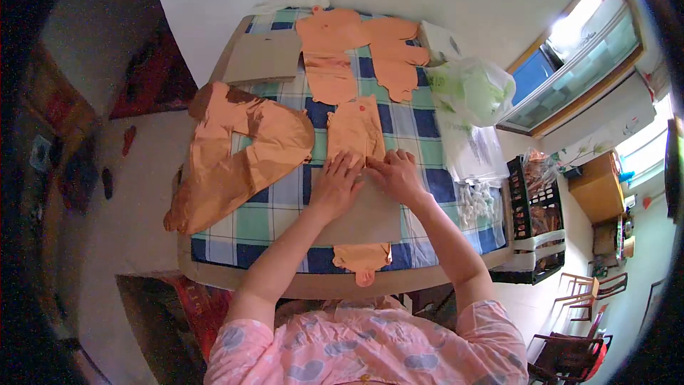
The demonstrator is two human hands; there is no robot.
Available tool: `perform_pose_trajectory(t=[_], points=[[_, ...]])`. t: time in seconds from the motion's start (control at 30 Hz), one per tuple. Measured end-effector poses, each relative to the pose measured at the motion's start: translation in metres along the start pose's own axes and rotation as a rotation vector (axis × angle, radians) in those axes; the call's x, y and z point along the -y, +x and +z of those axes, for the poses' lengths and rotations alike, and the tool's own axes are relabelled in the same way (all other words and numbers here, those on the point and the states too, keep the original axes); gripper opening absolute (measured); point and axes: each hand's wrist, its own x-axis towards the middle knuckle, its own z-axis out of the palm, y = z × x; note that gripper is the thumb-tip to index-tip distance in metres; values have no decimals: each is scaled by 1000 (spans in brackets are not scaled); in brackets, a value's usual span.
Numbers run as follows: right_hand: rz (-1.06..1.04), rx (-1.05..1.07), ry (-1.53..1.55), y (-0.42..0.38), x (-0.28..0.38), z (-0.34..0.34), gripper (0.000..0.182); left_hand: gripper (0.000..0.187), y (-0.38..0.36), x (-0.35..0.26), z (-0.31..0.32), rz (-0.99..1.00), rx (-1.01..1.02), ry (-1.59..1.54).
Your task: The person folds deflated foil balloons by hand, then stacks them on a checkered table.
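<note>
A flat rose-gold foil balloon (354, 127) lies in front of me, partly over a piece of grey-brown cardboard (367, 224). My left hand (338, 184) rests on the balloon's near part, its fingers stretched out flat. Beside it, my right hand (399, 177) has bent fingers pinching the foil at its near right edge. From under the cardboard's near edge pokes another bit of rose-gold foil (363, 258) with a rounded tab. What lies beneath my palms is hidden.
More flat foil balloons lie left (242, 150) and at the back (335, 50) of the checked tablecloth (256, 224). A cardboard sheet (263, 57) sits back left. Plastic bags (467, 100) cover the right side; a black crate (538, 214) stands beyond the table.
</note>
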Motion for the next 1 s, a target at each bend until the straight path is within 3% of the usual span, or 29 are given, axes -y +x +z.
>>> perform_pose_trajectory(t=[0.67, 1.0], points=[[83, 126, 2, -9, -4, -5, 29, 50, 0, 7, 10, 80, -28, 85], [-108, -13, 191, -5, -10, 17, 33, 46, 0, 3, 9, 47, -12, 88]])
